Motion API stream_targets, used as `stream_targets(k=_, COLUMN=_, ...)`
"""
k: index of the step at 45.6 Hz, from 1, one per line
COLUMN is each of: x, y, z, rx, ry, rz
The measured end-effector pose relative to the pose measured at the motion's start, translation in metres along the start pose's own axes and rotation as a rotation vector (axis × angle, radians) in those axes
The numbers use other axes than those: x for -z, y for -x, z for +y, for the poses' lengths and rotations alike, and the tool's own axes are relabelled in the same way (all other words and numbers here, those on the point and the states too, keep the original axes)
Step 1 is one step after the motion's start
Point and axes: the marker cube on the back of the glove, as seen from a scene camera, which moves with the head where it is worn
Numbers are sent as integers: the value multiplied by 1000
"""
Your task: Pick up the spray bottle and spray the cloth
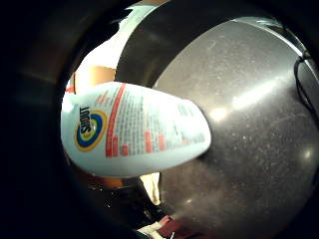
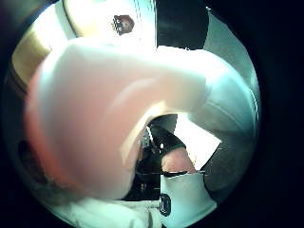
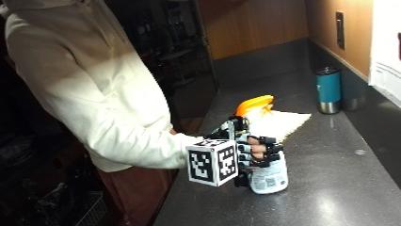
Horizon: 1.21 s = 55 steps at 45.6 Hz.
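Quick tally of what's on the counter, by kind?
Spray bottle: 1, held by the hand
Cloth: 1
Teal tumbler: 1
Total: 3

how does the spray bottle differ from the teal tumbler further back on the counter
The spray bottle is white with an orange trigger head; the teal tumbler is teal with a metal base. The right hand grips the spray bottle, while the tumbler stands untouched near the wall. The bottle is on the near side of the cloth, the tumbler beyond it. Both stand upright on the dark counter.
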Motion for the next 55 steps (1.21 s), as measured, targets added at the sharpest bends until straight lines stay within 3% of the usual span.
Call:
stream_targets(k=23, x=-19, y=14, z=-32, rx=-72, ry=66, rz=-60)
stream_targets(k=55, x=-23, y=26, z=-48, rx=-28, ry=80, rz=-27)
